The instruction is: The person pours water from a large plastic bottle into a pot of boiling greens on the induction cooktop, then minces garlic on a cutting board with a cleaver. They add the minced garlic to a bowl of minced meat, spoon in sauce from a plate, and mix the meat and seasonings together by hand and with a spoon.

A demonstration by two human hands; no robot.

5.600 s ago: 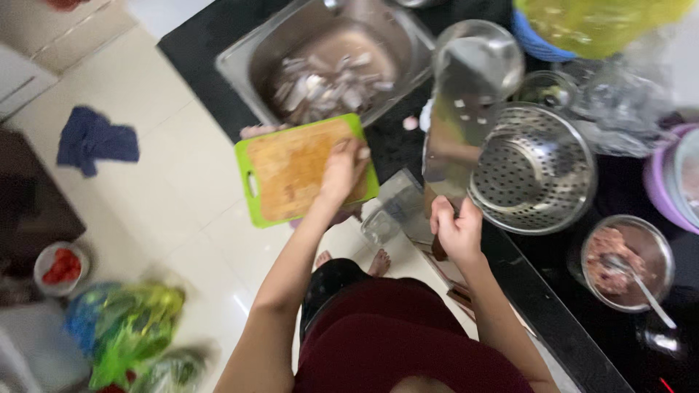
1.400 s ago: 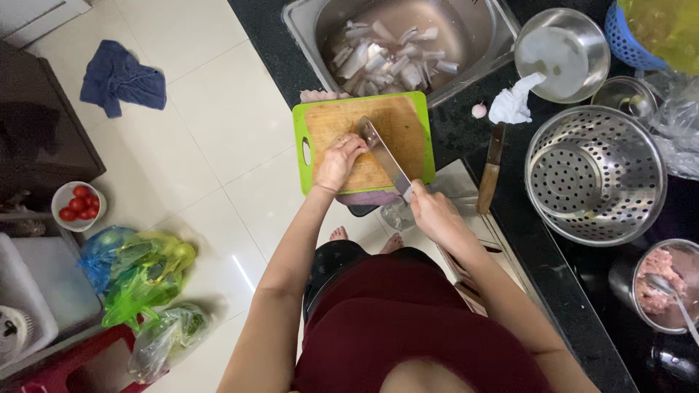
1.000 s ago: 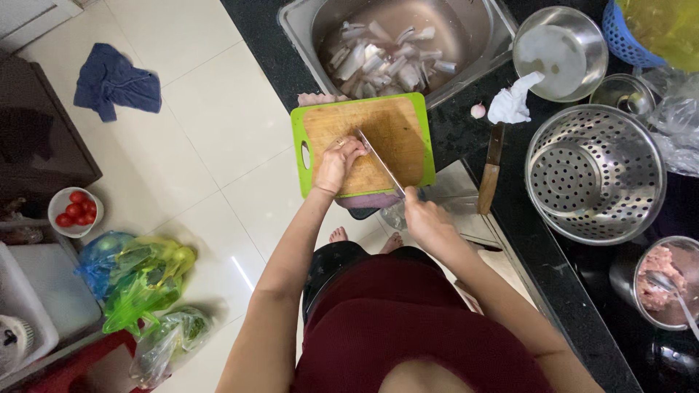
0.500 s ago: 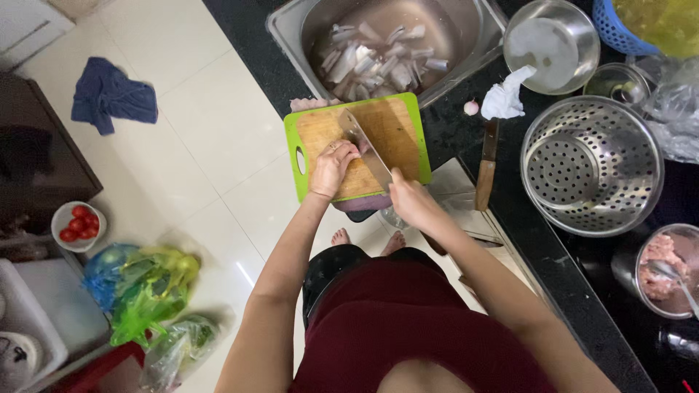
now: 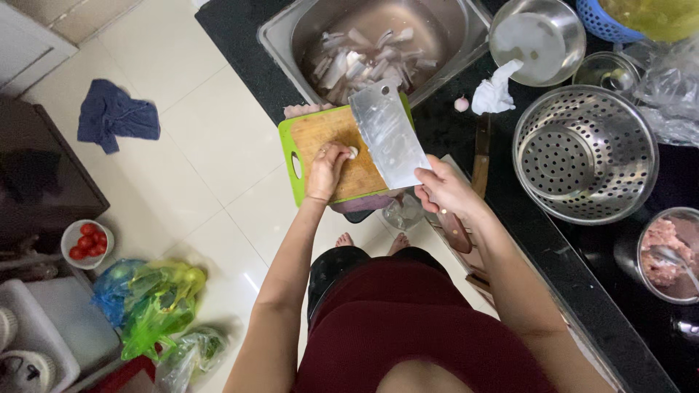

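Note:
My right hand (image 5: 445,192) grips the handle of a broad steel cleaver (image 5: 388,134), its flat blade tilted up over the cutting board. The wooden cutting board with a green rim (image 5: 329,149) sticks out past the edge of the black counter. My left hand (image 5: 327,170) rests on the board, its fingertips pinching a small white garlic clove (image 5: 353,151) beside the blade.
A steel sink (image 5: 381,44) behind the board holds several pale cut pieces. To the right are a perforated steel colander (image 5: 587,153), a steel bowl (image 5: 537,41), a crumpled tissue (image 5: 496,90), a second knife (image 5: 480,154) and a bowl of minced meat (image 5: 668,254). On the floor lie a blue cloth (image 5: 115,121), a tomato bowl (image 5: 86,241) and green bags (image 5: 154,304).
The cleaver has gone from lying low across the board to being raised with its flat side up. My left hand stays on the board, now holding the clove.

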